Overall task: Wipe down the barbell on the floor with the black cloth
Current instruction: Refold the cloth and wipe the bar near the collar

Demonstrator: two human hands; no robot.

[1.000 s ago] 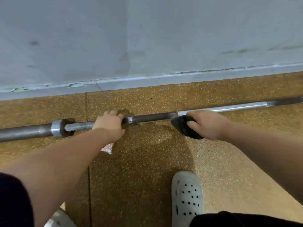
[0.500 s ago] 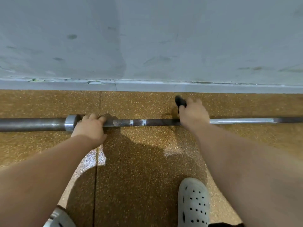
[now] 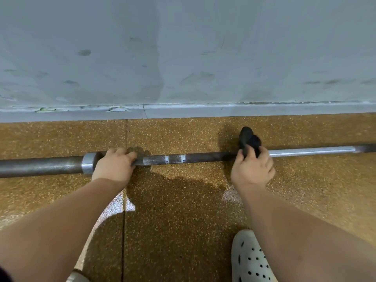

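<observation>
The steel barbell lies on the speckled brown floor, running left to right across the head view. My left hand grips its shaft just right of the silver collar. My right hand holds the black cloth wrapped over the shaft, where the dark section meets the shinier section to the right. The cloth bunches up above my fingers on the far side of the bar.
A grey wall with a pale skirting strip runs close behind the barbell. My white perforated clog stands on the floor near the bottom right. A floor seam runs toward me.
The cloth has gone from the near side of the bar, over the top, to the far side, and sticks up more now. My left hand keeps its grip by the collar.
</observation>
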